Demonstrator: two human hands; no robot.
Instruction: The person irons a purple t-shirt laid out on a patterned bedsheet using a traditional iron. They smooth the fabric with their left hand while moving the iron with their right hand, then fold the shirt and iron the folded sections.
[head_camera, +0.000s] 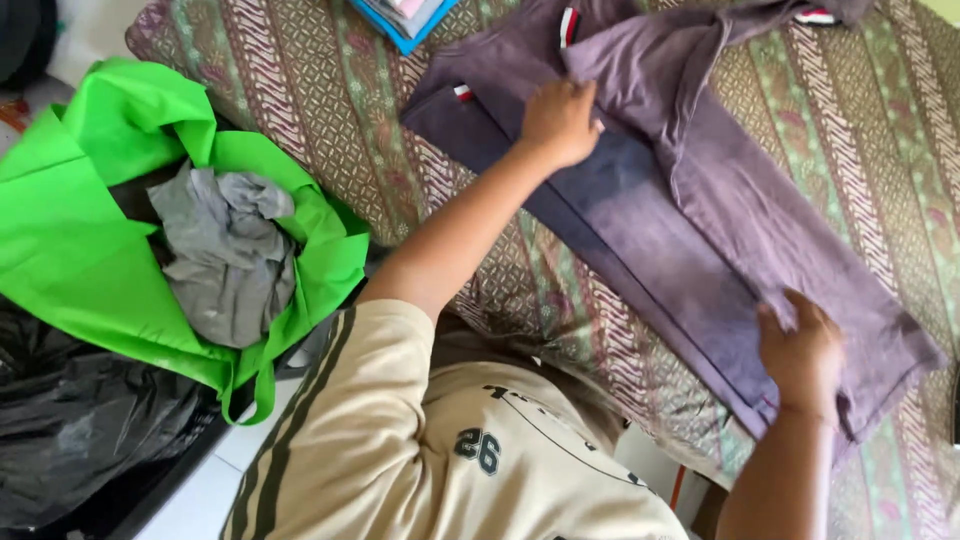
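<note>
On the bed (330, 110), which has a patterned cover in green, brown and white, a purple shirt (690, 210) lies spread out and partly folded. One long side seems already turned over the middle, so the cloth makes a narrow band that runs from the upper left to the lower right. A sleeve with a red and white trim (568, 25) lies bent near the top. I judge that the folding is begun but not finished: the length of the shirt is not yet doubled, and some wrinkles remain in the upper part.

The left hand (558, 122) rests flat on the shirt near the collar end, palm down, the fingers loosely curled and pressing the cloth; it does not seem to grip anything. The right hand (800, 350) is at the lower end of the shirt, close to the hem. Its fingers are bent and touch the cloth, but I cannot tell for sure if they pinch the edge or only press on it.

Beside the bed, at the left, a bright green bag (80, 260) stands open with grey clothes (225, 255) crumpled inside. A black plastic bag (70, 420) lies below it. At the top edge, a blue folder (405, 25) rests on the bed.
</note>
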